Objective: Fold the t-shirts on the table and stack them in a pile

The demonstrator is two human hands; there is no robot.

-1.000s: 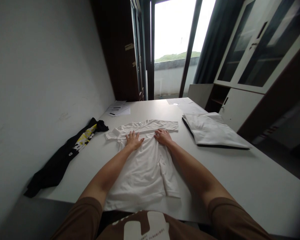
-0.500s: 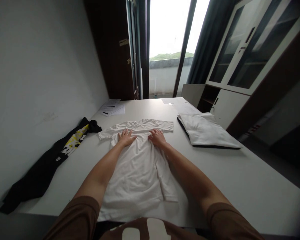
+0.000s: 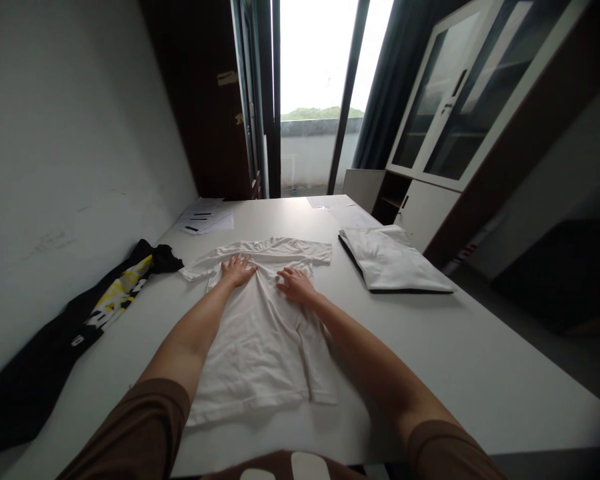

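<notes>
A white T-shirt lies spread on the white table, its collar and sleeves at the far end and its hem towards me. Creases run down its body, and a fold shows along the right side. My left hand rests on the upper left of the shirt with its fingers spread. Over the upper right of the body is my right hand, fingers apart and slightly bent, touching the fabric. Neither hand grips the cloth.
A black garment with yellow and white print lies along the left edge by the wall. Printed papers sit at the back left. On the right is a folded white cloth item with a black underside. Glass-door cabinets stand beyond.
The shirt has slid away from me, its hem now off the table's near edge. My right hand has drawn slightly back towards me over the fabric. The view has turned a little right.
</notes>
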